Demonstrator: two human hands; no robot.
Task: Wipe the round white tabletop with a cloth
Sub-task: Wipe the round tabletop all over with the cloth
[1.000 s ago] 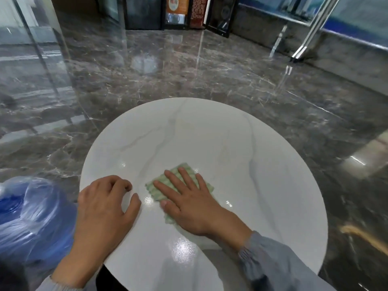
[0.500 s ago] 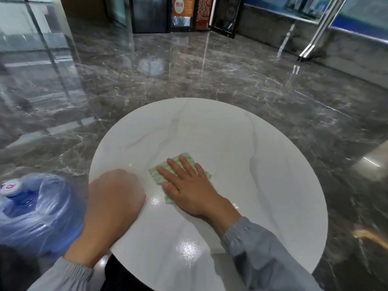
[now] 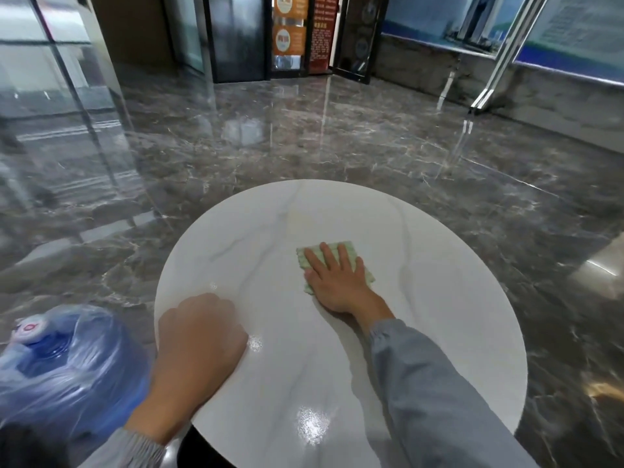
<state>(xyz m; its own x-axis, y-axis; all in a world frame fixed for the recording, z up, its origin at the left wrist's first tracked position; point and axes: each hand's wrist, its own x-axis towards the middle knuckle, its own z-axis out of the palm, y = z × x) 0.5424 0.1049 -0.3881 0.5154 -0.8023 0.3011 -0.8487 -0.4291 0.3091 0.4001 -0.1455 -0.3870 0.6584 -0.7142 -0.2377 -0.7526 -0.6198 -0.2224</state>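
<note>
Two hands: right hand [image 3: 337,282] flat, fingers straight, pressing one green cloth [image 3: 352,248] onto one white tabletop [image 3: 422,332], right of centre; left hand [image 3: 201,336] clenched, resting at left rim. One blue bottle [image 3: 67,366] beside.

Round tabletop [image 3: 422,349]: glossy white marble-look, grey veins, glare spots. Cloth [image 3: 351,253]: pale green, ribbed weave. Floor [image 3: 304,136]: polished dark marble, mirror-like. Water jug [image 3: 67,363]: blue translucent plastic, crinkled film wrap.
</note>
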